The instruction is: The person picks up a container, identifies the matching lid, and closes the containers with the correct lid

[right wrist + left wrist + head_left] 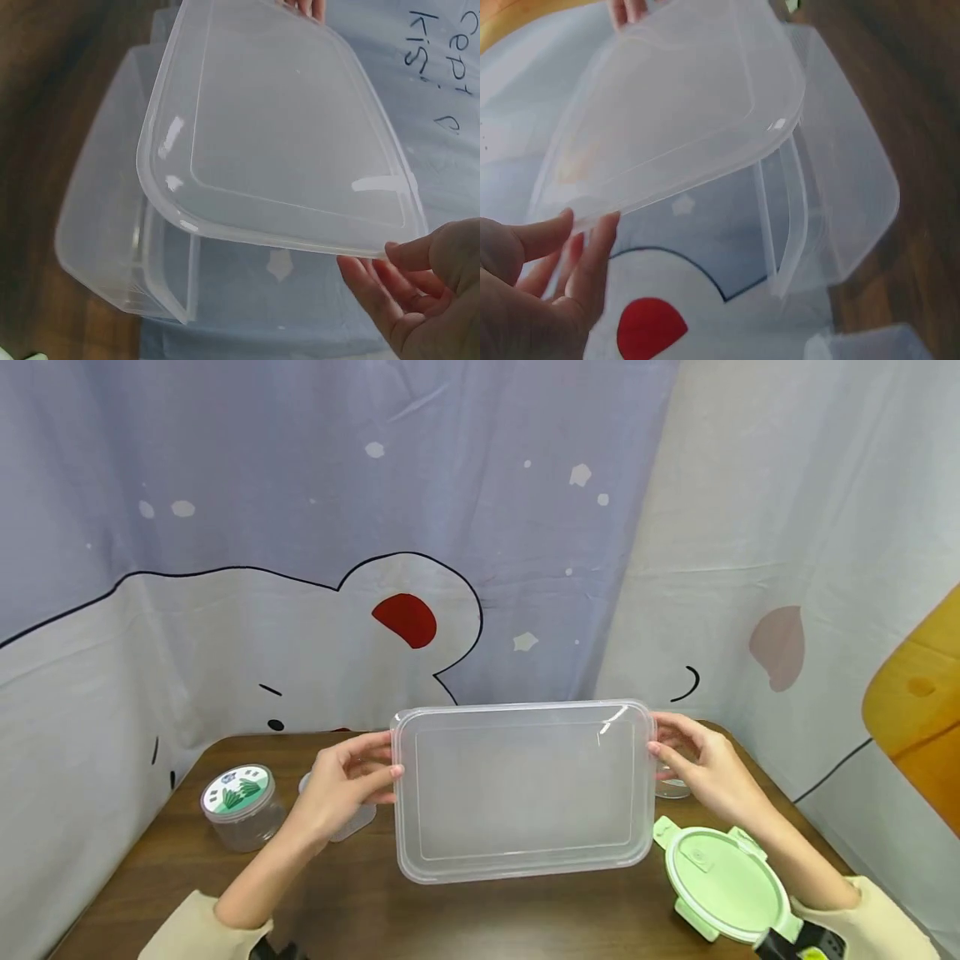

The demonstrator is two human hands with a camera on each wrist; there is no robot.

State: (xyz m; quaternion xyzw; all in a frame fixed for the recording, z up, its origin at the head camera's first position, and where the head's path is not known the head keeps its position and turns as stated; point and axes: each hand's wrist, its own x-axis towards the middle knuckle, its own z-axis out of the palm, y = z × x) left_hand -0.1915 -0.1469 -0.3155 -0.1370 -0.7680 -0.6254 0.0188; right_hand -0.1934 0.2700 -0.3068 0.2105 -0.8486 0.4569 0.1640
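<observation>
A person is holding a clear rectangular lid [522,789] in the middle of the frame, tilted up so its flat face is turned toward the head camera. The left hand [347,785] is reaching in from the lower left, forearm angling upward, its grip pinching the lid's left short edge between thumb and fingertips. The right hand [701,768] is coming in from the lower right, pinching the opposite short edge the same way, the fingers [390,281] lightly curled under the rim. In both wrist views the lid is hovering just above a clear rectangular container [112,232], which is sitting on the brown tabletop [525,918]; lid and container are apart, the lid slanted over the open top.

At the lower right of the head view a round green lid [723,881] with clips is lying on the tabletop near the right forearm. At the left a small round jar [240,806] with a printed top is standing, and a small clear tub [348,818] is partly hidden behind the left hand. A cartoon-printed cloth [300,527] is hanging behind.
</observation>
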